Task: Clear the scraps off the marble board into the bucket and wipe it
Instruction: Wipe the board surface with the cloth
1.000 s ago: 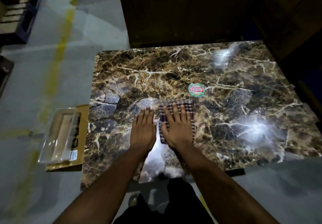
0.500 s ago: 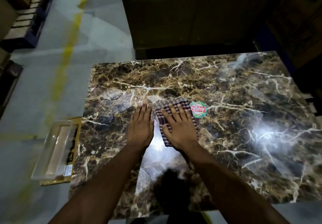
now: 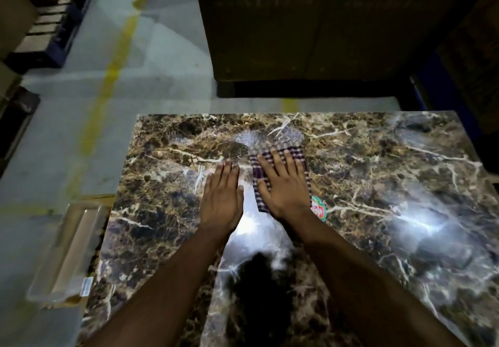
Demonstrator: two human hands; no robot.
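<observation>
Far out to the left of both hands, a clear plastic tray (image 3: pixel 67 252) lies on a flat piece of cardboard (image 3: pixel 97 198) on the grey floor (image 3: pixel 162 63), tucked against the left edge of the marble board (image 3: pixel 391 184), and a yellow painted line (image 3: pixel 108 82) runs across the floor beyond it. The left hand (image 3: pixel 221 198) rests palm down on the bare marble, its fingers (image 3: pixel 225 169) straight, close together and holding nothing, pointing toward the far edge of the board. Just to the right of it, with a narrow strip of shiny stone between them, the right hand (image 3: pixel 286 187) lies flat on a folded checked cloth (image 3: pixel 278 152); its fingers (image 3: pixel 275 157) are spread and straight, pressing the cloth down onto the marble rather than curling round it. The cloth shows past the fingertips and along both sides of the hand. Just beyond the fingertips, a dull damp-looking patch (image 3: pixel 259 137) marks the stone. Beside the right wrist, on its right, a round red and green sticker (image 3: pixel 320 210) is stuck to the board, partly hidden by the hand. Further right, a bright glare (image 3: pixel 424 225) of light reflects off the polished surface. No bucket shows in this view, and the marble around the hands carries no scraps that can be made out.
</observation>
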